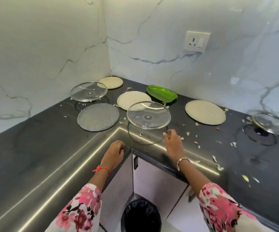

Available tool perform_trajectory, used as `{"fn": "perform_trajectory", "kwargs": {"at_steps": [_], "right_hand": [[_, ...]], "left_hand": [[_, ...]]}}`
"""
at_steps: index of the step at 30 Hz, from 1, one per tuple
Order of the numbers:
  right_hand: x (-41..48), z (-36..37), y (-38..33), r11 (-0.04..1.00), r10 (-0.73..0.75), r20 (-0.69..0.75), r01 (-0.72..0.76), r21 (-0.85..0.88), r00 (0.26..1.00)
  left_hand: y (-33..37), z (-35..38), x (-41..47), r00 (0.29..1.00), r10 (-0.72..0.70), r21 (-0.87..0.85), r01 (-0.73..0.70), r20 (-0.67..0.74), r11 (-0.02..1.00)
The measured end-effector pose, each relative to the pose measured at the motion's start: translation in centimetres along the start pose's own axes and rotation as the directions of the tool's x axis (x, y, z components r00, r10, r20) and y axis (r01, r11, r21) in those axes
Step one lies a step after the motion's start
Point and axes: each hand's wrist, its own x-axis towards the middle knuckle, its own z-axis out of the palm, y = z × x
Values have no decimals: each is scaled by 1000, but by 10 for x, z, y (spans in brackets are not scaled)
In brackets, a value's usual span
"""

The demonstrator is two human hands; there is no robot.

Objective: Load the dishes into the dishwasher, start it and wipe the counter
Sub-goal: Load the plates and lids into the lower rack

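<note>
Several dishes lie on the dark L-shaped counter (35, 148). A clear glass plate (148, 116) sits nearest the inner corner, overlapping a pale steel plate (132, 99). My right hand (173, 141) reaches to that glass plate's near right rim, thumb and forefinger close together; whether they pinch the rim is unclear. My left hand (116, 149) rests on the counter's inner corner edge, holding nothing. Further off lie a grey textured plate (98, 117), another glass plate (88, 92), a steel plate (111, 82) in the back corner, a green dish (161, 94), a large steel plate (205, 112) and a glass plate (270, 123) at right.
Food scraps (219, 164) are scattered over the right stretch of counter. A bin with a black bag (140, 215) stands on the floor below the corner, between cabinet fronts (158, 178). Marble walls close off the back, with a wall socket (197, 41) on the right one.
</note>
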Motion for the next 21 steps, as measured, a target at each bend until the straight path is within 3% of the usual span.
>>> {"fn": "perform_trajectory", "kwargs": {"at_steps": [7, 14, 18, 21], "right_hand": [[109, 4, -13, 997, 72, -111, -72, 0, 991], [220, 16, -20, 982, 184, -55, -186, -35, 981], [283, 30, -15, 935, 343, -35, -338, 107, 939], [328, 44, 9, 875, 450, -11, -438, 208, 893]], "left_hand": [[-13, -9, 84, 1000, -11, -22, 11, -10, 1000], [-22, -9, 180, 1000, 6, -48, -6, 7, 999], [-22, 6, 216, 998, 31, -56, -34, -57, 998], [-25, 12, 232, 987, 109, 68, -101, -121, 993]]}}
